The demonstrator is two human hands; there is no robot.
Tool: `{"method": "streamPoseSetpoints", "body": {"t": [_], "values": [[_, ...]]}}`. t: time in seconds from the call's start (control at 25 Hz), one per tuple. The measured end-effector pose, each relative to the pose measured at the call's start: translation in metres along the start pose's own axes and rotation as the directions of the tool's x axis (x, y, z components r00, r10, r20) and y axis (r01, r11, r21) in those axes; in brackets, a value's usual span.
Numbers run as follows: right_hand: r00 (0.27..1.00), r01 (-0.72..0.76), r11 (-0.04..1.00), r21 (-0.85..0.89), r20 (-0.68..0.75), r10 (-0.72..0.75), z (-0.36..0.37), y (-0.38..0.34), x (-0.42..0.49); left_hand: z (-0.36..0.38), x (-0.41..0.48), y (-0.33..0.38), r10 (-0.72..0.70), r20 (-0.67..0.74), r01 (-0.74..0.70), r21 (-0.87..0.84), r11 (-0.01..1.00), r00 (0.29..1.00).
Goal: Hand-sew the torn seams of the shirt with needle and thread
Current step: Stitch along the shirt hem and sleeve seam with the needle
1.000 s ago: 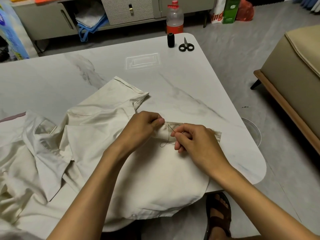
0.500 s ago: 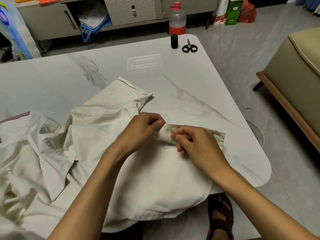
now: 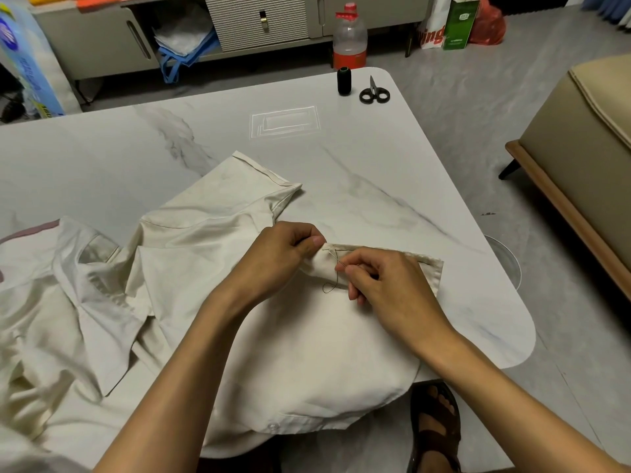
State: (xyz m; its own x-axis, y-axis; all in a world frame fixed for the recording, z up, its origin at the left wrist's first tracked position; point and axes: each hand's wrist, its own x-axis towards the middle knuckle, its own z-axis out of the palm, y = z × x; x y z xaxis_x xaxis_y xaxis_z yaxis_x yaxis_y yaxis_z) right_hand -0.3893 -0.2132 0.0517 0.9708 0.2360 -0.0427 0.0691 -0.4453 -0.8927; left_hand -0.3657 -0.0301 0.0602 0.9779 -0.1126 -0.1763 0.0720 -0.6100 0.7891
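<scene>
A cream shirt [image 3: 290, 343] lies spread over the near part of the white marble table [image 3: 392, 172]. My left hand [image 3: 283, 254] pinches a fold of the shirt's hem beside the seam. My right hand [image 3: 379, 281] pinches a thin needle [image 3: 334, 258] whose tip points up-left into the hem. Dark thread [image 3: 330, 285] loops on the cloth just below the needle. The two hands are a few centimetres apart at the hem.
A black thread spool [image 3: 344, 80] and small black scissors [image 3: 374, 93] stand at the table's far right corner. A plastic bottle [image 3: 349, 35] stands on the floor behind. A beige sofa [image 3: 580, 172] is at the right. My sandalled foot [image 3: 435, 428] shows below the table edge.
My right hand has drawn slightly right and the needle now shows angled into the hem. The thread loop has shrunk and hangs lower. My left hand keeps its pinch.
</scene>
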Motion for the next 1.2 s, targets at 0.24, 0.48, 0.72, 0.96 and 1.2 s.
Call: {"method": "streamPoseSetpoints", "body": {"t": [0.24, 0.48, 0.72, 0.96, 1.2], "values": [[1.000, -0.004, 1.000, 0.017, 0.004, 0.004, 0.0004, 0.0003, 0.0005, -0.0001, -0.0009, 0.0017, -0.007, -0.005, 0.007, -0.004, 1.000, 1.000], [1.000, -0.006, 1.000, 0.027, -0.003, 0.006, -0.0003, -0.0001, -0.0004, 0.0005, -0.0003, 0.0017, -0.003, -0.012, 0.003, -0.003, 1.000, 1.000], [1.000, -0.009, 1.000, 0.021, -0.009, 0.009, 0.0005, -0.0004, -0.0001, 0.0009, 0.0001, 0.0011, 0.004, -0.011, -0.004, 0.014, 1.000, 1.000], [1.000, -0.008, 1.000, 0.007, -0.021, 0.008, 0.0006, -0.0014, -0.0011, 0.0007, -0.0016, 0.0030, 0.004, -0.018, -0.003, 0.031, 1.000, 1.000], [0.999, -0.009, 1.000, -0.001, -0.042, 0.008, 0.0029, -0.0030, -0.0005, 0.0027, -0.0051, 0.0077, 0.018, -0.058, -0.015, 0.055, 0.998, 0.998]]}}
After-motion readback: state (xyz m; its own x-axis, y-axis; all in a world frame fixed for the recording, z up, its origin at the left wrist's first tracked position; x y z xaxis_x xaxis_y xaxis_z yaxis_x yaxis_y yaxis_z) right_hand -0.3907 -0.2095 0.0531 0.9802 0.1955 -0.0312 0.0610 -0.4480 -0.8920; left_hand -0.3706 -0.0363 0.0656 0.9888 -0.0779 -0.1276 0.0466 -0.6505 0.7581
